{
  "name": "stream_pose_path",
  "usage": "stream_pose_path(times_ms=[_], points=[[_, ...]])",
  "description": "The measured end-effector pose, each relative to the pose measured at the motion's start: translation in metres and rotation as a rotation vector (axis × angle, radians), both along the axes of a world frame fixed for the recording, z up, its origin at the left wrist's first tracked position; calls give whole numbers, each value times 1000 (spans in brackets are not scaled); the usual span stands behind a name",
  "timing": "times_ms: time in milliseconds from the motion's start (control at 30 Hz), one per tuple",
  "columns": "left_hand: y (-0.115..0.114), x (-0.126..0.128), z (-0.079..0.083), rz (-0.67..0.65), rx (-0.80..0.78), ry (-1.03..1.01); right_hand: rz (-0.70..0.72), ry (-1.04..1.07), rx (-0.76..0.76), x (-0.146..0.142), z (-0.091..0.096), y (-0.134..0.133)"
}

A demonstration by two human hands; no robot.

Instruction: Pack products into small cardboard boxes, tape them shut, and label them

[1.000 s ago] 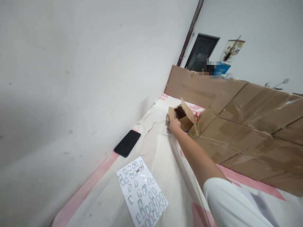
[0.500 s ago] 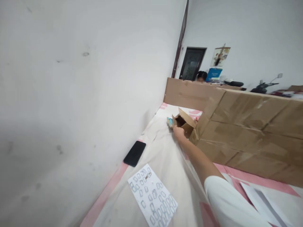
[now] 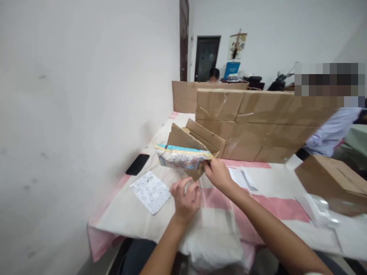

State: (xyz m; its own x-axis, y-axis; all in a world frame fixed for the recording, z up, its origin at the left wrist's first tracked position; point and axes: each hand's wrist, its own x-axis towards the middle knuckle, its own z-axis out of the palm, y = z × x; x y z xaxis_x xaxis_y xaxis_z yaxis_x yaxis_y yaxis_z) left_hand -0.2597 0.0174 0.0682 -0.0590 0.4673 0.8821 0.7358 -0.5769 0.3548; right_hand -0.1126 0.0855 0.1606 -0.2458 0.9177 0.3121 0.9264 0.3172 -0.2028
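Note:
My right hand [image 3: 216,173] is closed at the near right corner of an open cardboard box [image 3: 183,138], which is tilted above the table. A zipped pouch [image 3: 183,157] with a light blue and yellow top edge and a colourful print lies along the box's near side, its right end at my right fingers. Whether those fingers also pinch the pouch I cannot tell. Just below the pouch, my left hand [image 3: 185,198] is open with bent, spread fingers and nothing in it. A white sheet with small drawn rectangles [image 3: 151,193] lies left of my left hand.
A black phone [image 3: 137,164] lies by the wall [image 3: 71,133]. Taped cardboard panels [image 3: 258,130] stand along the table's far side. At right are a closed cardboard box [image 3: 335,183] and clear plastic packaging [image 3: 318,210]. A person in a light shirt [image 3: 329,131] sits beyond.
The open cardboard box has come nearer and turned, in my right hand, and the pouch has come with it. My left hand has entered the view. The camera has swung right.

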Motion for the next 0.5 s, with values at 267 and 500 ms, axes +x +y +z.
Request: stream_pose_path(times_ms=[267,500], points=[[-31,22,5,-106,-142,640,302,397,31,165,-78,-83],[0,55,-46,-364,-338,752,395,392,-4,206,-68,-68]])
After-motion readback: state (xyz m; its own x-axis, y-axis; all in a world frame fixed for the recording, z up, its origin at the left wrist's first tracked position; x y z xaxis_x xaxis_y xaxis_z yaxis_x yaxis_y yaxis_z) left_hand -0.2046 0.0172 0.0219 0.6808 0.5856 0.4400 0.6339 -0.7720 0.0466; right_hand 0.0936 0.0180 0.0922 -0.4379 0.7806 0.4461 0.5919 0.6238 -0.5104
